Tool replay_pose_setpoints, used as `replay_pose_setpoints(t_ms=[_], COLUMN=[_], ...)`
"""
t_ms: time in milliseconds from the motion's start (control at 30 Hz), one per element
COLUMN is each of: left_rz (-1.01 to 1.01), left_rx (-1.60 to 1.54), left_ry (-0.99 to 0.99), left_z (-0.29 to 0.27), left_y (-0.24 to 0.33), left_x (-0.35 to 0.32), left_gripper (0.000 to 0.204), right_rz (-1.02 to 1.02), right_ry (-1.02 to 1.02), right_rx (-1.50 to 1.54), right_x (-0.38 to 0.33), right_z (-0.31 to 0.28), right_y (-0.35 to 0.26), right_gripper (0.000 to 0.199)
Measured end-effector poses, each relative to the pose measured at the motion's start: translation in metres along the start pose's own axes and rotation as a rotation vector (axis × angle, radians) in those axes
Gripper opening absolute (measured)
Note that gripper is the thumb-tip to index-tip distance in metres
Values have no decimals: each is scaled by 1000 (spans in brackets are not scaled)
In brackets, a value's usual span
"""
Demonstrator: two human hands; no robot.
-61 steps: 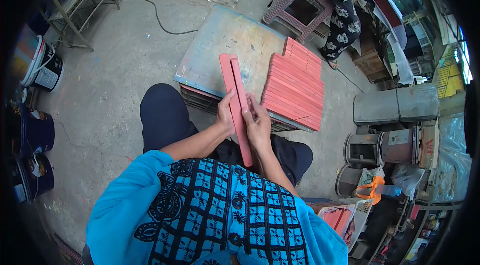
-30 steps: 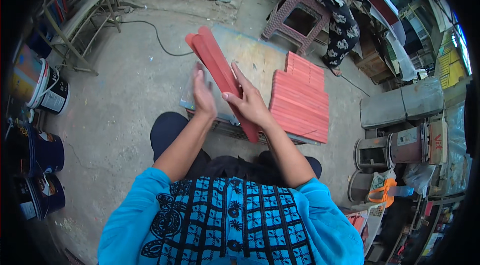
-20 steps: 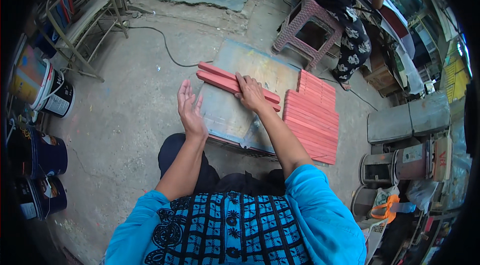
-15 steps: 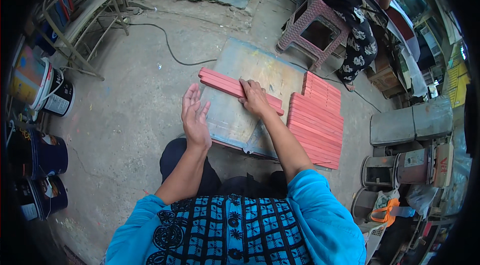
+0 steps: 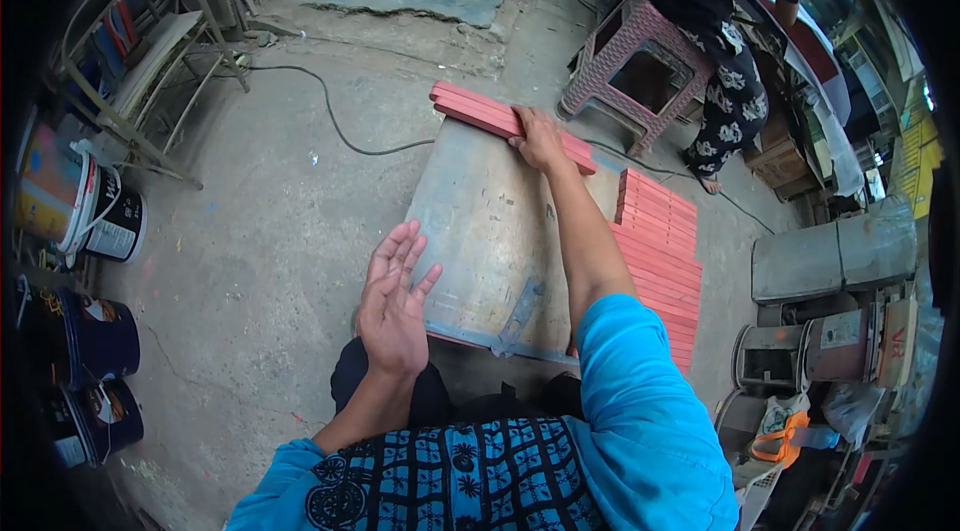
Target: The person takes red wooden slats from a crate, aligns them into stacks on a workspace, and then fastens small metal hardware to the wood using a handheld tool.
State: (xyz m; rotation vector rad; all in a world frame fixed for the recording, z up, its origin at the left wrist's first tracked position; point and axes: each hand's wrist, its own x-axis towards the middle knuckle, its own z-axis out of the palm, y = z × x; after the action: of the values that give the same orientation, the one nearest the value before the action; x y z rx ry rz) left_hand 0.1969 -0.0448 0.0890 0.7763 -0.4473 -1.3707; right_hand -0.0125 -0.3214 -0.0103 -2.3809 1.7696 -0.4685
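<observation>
My right hand (image 5: 538, 139) reaches far forward and presses on a pair of long red painted slats (image 5: 480, 113) lying across the far edge of a grey metal board (image 5: 490, 231). My left hand (image 5: 393, 301) hovers open, fingers spread, over the board's near left corner, touching nothing. A row of several red slats (image 5: 655, 261) lies flat on the right part of the board.
A person in dark patterned trousers (image 5: 728, 101) stands by a pink plastic stool (image 5: 635, 71) at the back. Paint buckets (image 5: 95, 221) and dark pails (image 5: 85, 351) line the left. A black cable (image 5: 340, 121) crosses the concrete floor. Grey metal boxes (image 5: 830, 261) crowd the right.
Both hands carried the red slats from my lap outward; the right hand laid them at the board's far edge. The left hand let go and drew back.
</observation>
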Motion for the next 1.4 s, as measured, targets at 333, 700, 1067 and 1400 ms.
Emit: replay_pose_setpoints(t_ms=[333,700,1067,1400], left_rz=[179,59,-33,21], left_rx=[343,601,363,298], left_ry=[-241,-115,-139,-61], left_z=[-3,-47,-42,-58], left_y=[30,-89,-105,-116], left_x=[35,318,314,327], left_gripper=[53,57,55,57], right_rz=[165,411,353,381], right_ry=[275,287,339,436], right_rx=[32,577,660,676], right_x=[-33,-54,-58,-59], right_z=[-10,3,16,15], right_y=[30,74,94,89], right_gripper=[64,69,72,70])
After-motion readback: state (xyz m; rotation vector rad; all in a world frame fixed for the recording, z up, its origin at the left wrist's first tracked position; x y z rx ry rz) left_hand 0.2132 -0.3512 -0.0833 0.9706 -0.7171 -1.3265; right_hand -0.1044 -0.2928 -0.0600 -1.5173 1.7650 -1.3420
